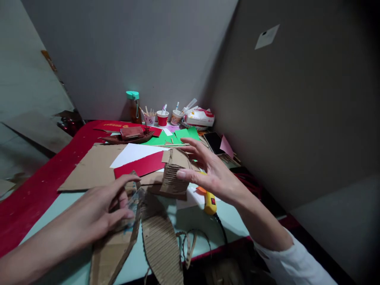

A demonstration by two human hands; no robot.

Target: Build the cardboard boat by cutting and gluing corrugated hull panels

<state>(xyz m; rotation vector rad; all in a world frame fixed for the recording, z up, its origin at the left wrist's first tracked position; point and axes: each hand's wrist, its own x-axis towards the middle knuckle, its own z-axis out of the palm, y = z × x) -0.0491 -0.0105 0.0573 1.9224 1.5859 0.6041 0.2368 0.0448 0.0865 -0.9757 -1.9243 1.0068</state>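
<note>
My left hand (103,209) hovers over a long cut cardboard piece (113,249), thumb and forefinger apart; a shiny clear strip shows beside its fingertips. Next to that piece lies a leaf-shaped corrugated cardboard piece (162,237), ridged side up. My right hand (208,170) is spread around a small folded corrugated cardboard piece (173,180). Its thumb overlaps the ridged face and its fingers stretch out above; whether they touch I cannot tell. Partly behind the right wrist is a yellow corded tool (210,204) with a red switch, apparently a glue gun.
A brown model boat (130,135) sits behind a flat cardboard sheet (89,168), white paper (133,152) and red card (141,164). Along the wall stand a bottle (135,109) and paper cups (162,118) with sticks and pens. A phone (213,142) lies right.
</note>
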